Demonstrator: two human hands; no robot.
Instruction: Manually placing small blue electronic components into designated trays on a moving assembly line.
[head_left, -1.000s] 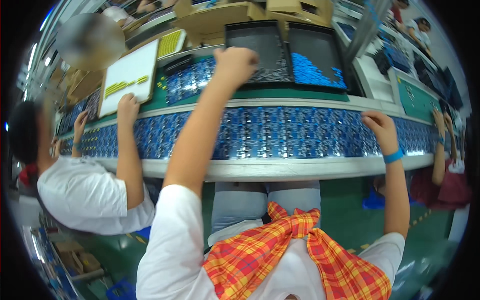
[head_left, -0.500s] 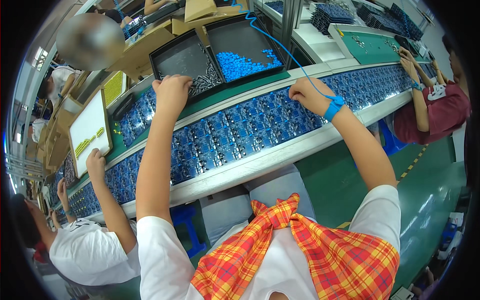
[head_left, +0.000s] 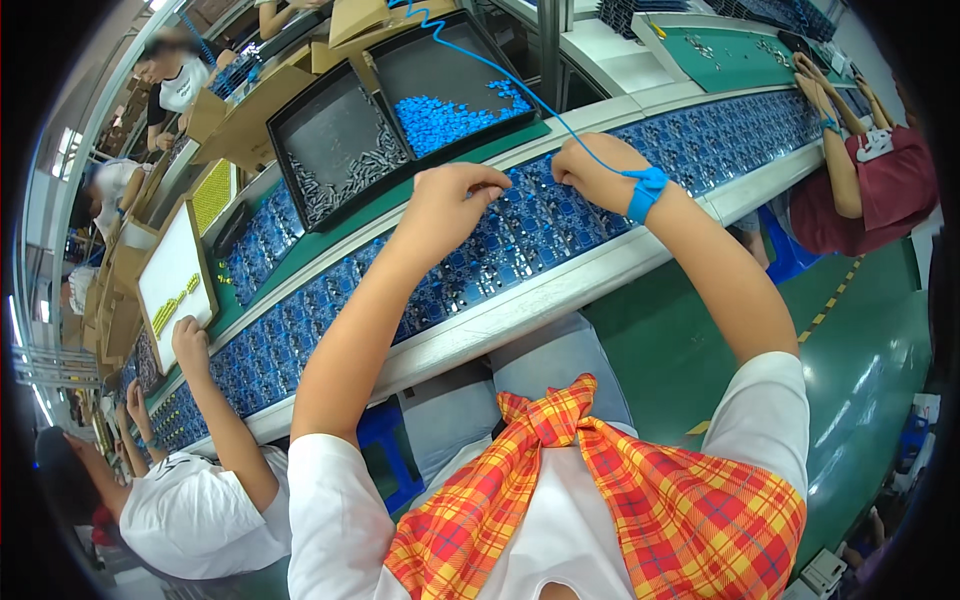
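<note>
Here, from far away, I see my left hand (head_left: 441, 208) and right hand (head_left: 604, 173) curled almost closed over blue boards (head_left: 482, 262); can't tell what's held.

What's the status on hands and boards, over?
Left hand, right hand: close together over the circuit boards; anything in either grip, can't tell. Boards lined up. Blue cord runs from right wristband across right hand.
</note>
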